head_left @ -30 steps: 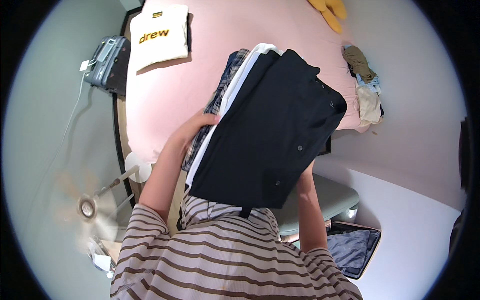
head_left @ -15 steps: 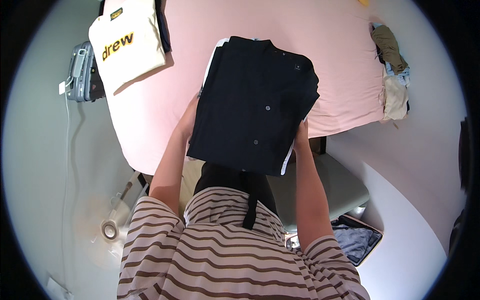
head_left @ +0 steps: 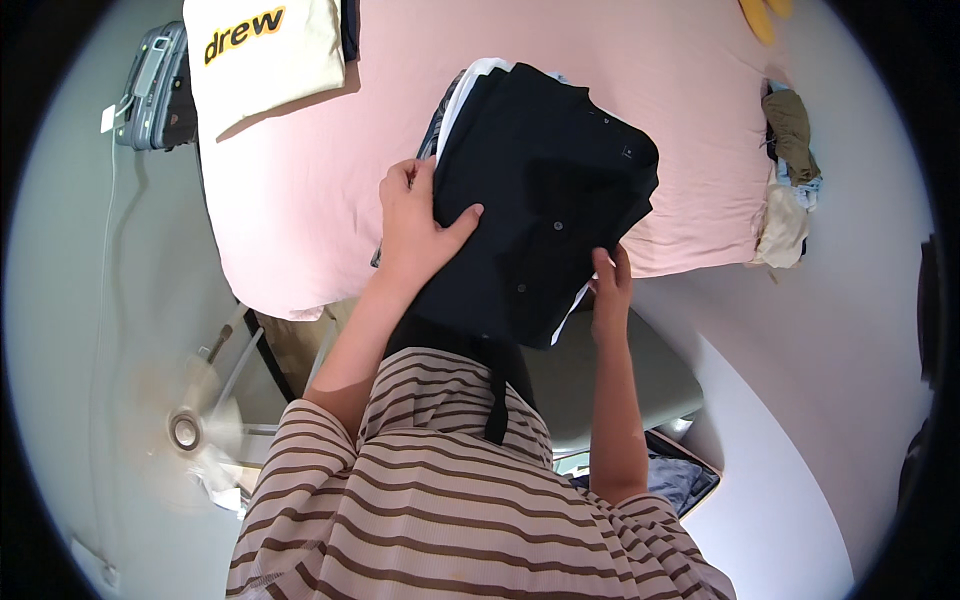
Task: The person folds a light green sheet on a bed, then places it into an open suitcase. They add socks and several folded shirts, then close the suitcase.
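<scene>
A folded black buttoned shirt (head_left: 540, 200) lies on top of a small stack of folded clothes, held in front of me above the near edge of the bed. A white garment (head_left: 470, 95) shows beneath it along the upper left edge, with a darker patterned one under that. My left hand (head_left: 418, 225) grips the stack's left side, its thumb over the black shirt. On the opposite side, my right hand (head_left: 612, 285) holds the lower right edge, thumb on top and the other fingers partly hidden.
The bed has a pink sheet (head_left: 400, 40). A folded cream garment (head_left: 270, 70) lies at the far left; rolled clothes (head_left: 788, 140) line the right edge. A grey suitcase (head_left: 155, 90) stands left, a running fan (head_left: 187, 430) lower left. A grey seat (head_left: 630, 385) and an open case (head_left: 690, 470) are at lower right.
My left hand has moved up the stack's left side, and its thumb now shows on top. The stack has shifted slightly right and turned a little clockwise, baring more layers at left.
</scene>
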### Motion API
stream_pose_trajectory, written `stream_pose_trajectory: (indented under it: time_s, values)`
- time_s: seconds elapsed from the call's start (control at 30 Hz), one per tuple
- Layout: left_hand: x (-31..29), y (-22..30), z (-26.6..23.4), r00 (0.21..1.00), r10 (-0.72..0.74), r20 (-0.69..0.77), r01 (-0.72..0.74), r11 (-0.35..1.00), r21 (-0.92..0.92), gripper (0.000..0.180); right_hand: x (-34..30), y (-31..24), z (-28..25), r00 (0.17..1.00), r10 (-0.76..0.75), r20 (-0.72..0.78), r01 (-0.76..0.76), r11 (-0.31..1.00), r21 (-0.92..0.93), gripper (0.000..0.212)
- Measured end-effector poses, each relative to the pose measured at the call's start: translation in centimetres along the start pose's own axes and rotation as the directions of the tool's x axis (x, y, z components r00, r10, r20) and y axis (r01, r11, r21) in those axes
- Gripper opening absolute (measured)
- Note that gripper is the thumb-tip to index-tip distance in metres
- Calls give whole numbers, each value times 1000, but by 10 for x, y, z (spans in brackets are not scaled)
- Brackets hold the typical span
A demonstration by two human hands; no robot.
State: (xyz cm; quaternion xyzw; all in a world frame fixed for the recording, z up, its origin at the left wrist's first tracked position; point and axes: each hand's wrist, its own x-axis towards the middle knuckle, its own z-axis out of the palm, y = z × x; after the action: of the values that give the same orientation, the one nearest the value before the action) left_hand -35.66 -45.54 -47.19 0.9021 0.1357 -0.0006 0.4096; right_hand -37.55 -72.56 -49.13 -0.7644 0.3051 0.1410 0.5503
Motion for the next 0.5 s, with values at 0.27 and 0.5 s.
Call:
stream_pose_trajectory:
  time_s: [0.27, 0.5]
  values:
    - [-19, 43, -4, 988, 152, 13, -152, 972, 180, 57, 7, -5, 17, 999, -16, 49, 23, 989, -145, 59]
    - [-18, 36, -5, 991, 136, 9, -136, 980, 149, 56, 16, 19, 21, 985, -164, 58, 169, 980, -103, 49]
